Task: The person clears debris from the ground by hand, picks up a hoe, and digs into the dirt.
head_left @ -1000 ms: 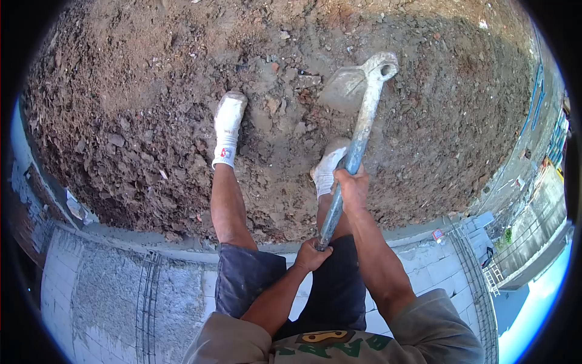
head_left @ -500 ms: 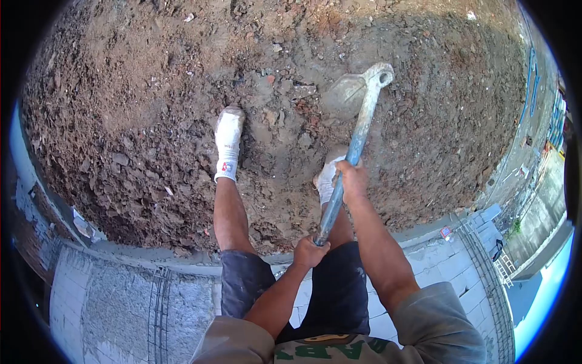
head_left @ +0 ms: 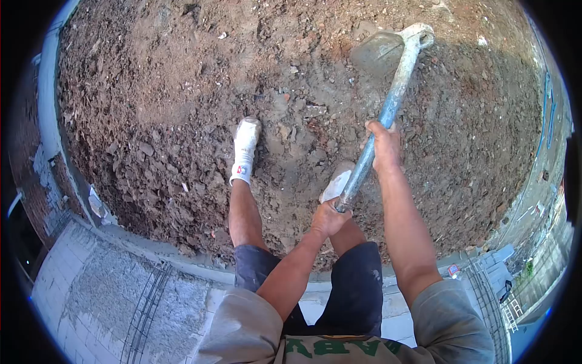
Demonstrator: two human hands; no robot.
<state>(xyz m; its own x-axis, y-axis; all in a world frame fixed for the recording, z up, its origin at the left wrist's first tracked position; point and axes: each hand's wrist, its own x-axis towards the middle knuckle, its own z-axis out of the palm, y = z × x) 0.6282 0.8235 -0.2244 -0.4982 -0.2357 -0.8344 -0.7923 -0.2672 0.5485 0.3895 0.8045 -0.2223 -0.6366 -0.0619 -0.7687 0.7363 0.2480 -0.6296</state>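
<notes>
Both my hands are wrapped round the handle of a hoe, a pipe with worn blue and whitish colouring. My left hand is closed near the handle's lower end, close to my right knee. Farther up the handle, my right hand is closed too. The hoe slants up and to the right, away from my body. Its wide, mud-coloured blade points left from the ringed head, over the brown soil. Whether the blade touches the soil I cannot tell.
My feet, in white socks, stand on the lumpy soil. Behind me runs a low concrete edge with pale block walling and steel rebar cages. A blue hose or cord lies at the right, near a grey wall.
The hoe has moved forward and to the right, with its head now farther from my feet. Both hands went up with it, still gripping. The view has shifted slightly.
</notes>
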